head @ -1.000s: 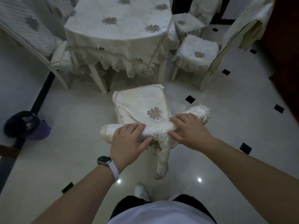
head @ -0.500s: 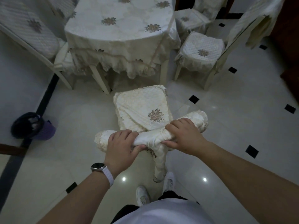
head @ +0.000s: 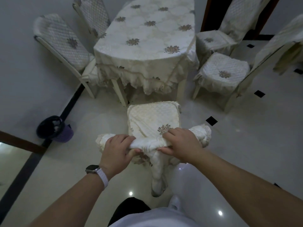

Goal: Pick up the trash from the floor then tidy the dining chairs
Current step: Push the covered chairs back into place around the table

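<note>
Firmly curled, the fingers (head: 122, 138) of a person's left hand (head: 117, 149) wrap over the cloth-covered top rail (head: 147, 143) of a dining chair (head: 152, 118), thumb tucked beneath. The right hand (head: 180, 143) clamps the same rail just beside it, fingers (head: 176, 132) over the top and thumb under. Both hands sit near the rail's middle, and its padded ends stick out past each of them. A wristwatch (head: 92, 168) on a white band circles the left wrist.

The rail's long axis runs left to right across the view, rising slightly to the right. The chair stands upright on the floor (head: 237, 145) directly ahead of the person, its back toward them. Its quilted seat points away toward the table (head: 147, 38), front edge near the table's near legs but not under the cloth.

The table, draped in cream cloth with flower motifs, stretches lengthwise away from the camera. A left chair (head: 65, 41) has its seat against the hanging cloth, while a right chair (head: 224, 74) stands just clear of the table corner, its seat in the open.

On the floor to the left, a purple bin (head: 55, 130) with a dark liner stands upright beside a black floor stripe. Pale scraps show inside it, too dim to identify.
</note>
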Demonstrator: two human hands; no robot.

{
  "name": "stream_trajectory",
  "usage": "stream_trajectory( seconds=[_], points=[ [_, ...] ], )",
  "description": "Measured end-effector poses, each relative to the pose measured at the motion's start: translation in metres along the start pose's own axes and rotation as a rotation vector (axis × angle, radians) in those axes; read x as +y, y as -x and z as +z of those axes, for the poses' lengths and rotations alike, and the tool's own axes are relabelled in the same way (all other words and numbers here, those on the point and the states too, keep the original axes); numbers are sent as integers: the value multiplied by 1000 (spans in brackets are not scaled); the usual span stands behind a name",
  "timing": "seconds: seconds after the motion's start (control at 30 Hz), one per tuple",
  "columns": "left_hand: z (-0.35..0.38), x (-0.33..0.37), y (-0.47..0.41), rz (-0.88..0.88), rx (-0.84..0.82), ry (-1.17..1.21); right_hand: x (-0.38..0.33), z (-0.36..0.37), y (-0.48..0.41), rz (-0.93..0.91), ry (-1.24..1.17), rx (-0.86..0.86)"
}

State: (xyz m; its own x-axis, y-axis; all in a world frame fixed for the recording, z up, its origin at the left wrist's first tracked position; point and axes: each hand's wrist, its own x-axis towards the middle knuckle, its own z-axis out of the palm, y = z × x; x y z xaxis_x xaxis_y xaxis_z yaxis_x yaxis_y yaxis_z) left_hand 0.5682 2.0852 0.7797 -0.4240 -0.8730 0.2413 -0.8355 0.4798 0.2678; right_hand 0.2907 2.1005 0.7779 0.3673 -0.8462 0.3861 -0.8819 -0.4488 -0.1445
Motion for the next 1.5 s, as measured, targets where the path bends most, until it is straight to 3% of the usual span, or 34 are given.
stream_trajectory(
  seconds=[0.17,0.3,0.9,1.5],
  points=[
    [-8,-7,-35,-61,41,7,15,2,-34,96,-2,21],
    [-9,-19,-56,-68,60,24,23,6,-60,67,24,73],
    [-32,-133,-192,79,226,152,35,31,-219,133,52,255],
    [-16,-218,-256,96,200,203,42,81,-301,127,95,226]
  ],
)
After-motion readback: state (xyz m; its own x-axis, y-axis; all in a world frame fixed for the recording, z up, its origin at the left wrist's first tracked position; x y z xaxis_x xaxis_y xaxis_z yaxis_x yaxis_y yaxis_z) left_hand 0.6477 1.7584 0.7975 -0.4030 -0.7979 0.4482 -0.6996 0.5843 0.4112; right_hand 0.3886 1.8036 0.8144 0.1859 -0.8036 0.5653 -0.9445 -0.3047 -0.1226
